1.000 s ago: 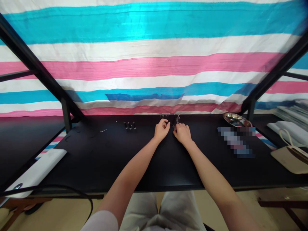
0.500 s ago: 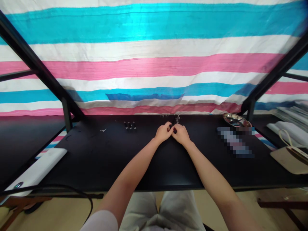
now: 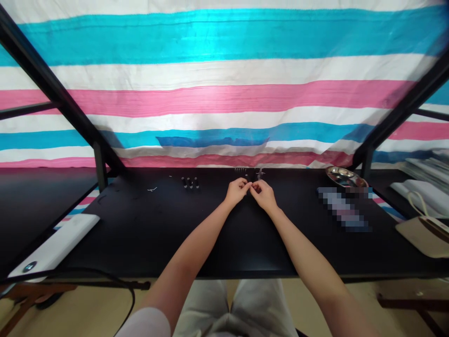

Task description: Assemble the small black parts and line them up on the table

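My left hand (image 3: 237,190) and my right hand (image 3: 264,194) meet at the fingertips over the black table, toward its far edge. Both are closed in a pinch; whatever lies between the fingers is too small and hidden to name. Just behind the fingertips is a small dark piece with a pale tip (image 3: 246,176). Some small grey parts (image 3: 260,174) lie behind my right hand. Farther back sits a row of tiny metal pieces (image 3: 240,170). To the left stand three short black cylinders (image 3: 190,183) with pale ends.
White scraps (image 3: 152,189) lie on the black table (image 3: 140,234). At the left is a white flat device (image 3: 56,245) beside a black cable (image 3: 105,275). A shiny metal dish (image 3: 345,177), a blurred-out item (image 3: 343,209) and a beige pouch (image 3: 421,235) are on the right.
The fingertips have drawn into a tighter pinch. A dark piece that showed between the hands is no longer seen there; a small dark piece now shows just behind them. The view shifted slightly.
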{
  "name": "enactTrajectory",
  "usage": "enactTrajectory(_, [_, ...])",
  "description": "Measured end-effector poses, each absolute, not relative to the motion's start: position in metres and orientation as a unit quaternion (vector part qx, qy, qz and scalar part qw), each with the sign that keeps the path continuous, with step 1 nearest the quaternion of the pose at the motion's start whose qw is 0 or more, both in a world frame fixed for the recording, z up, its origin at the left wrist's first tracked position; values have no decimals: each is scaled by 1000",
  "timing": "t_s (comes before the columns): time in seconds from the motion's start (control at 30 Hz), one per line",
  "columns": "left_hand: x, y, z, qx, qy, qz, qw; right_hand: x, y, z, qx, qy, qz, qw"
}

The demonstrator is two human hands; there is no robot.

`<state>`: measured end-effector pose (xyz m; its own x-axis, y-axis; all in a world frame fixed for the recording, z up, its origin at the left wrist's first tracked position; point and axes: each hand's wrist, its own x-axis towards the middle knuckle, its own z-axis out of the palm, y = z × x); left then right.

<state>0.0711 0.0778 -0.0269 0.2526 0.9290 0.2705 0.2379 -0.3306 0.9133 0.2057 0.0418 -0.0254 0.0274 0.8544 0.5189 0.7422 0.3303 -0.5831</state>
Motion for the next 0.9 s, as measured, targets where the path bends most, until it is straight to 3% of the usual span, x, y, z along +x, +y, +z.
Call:
enactTrajectory(0.13, [69,77,-28,676,437,436,402,206,43,-27,-563,-713,78,411])
enactTrajectory(0.37, [35,74,-28,705,553,388,218,203,38,-26,-534,-747,109,381])
enactTrajectory(0.6, [-22,62,-19,720,604,318,124,207,42,-33,-521,-746,96,404])
enactTrajectory(0.9, [-49,51,-14,643,705,283,100,208,41,-34,-531,-736,113,405])
